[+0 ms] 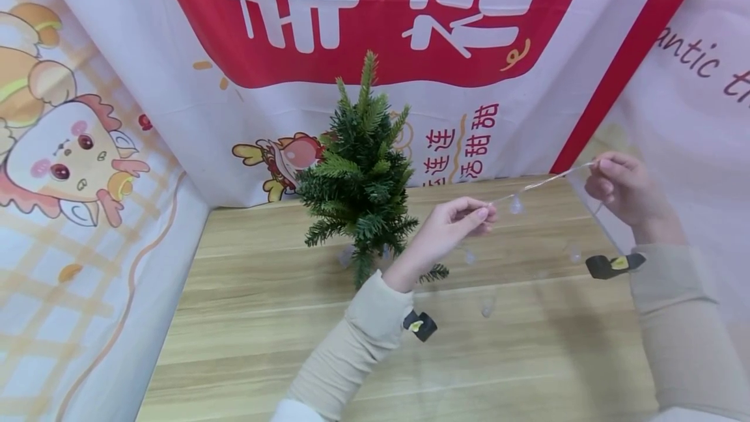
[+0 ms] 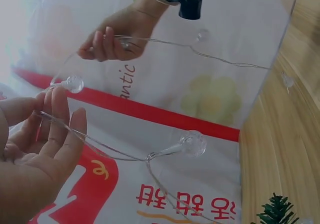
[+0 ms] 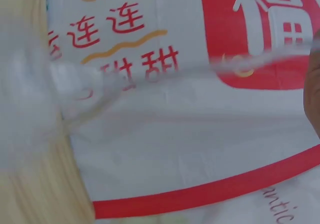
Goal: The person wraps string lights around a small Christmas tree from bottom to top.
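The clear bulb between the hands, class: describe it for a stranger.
In the head view, find the green tree. To its right, the left hand and right hand pinch a thin wire. The clear bulb hangs between them, higher in the picture than neighbouring bulbs.

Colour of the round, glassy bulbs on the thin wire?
Colourless, see-through. The round, glassy bulbs on the silvery wire show best in left wrist view.
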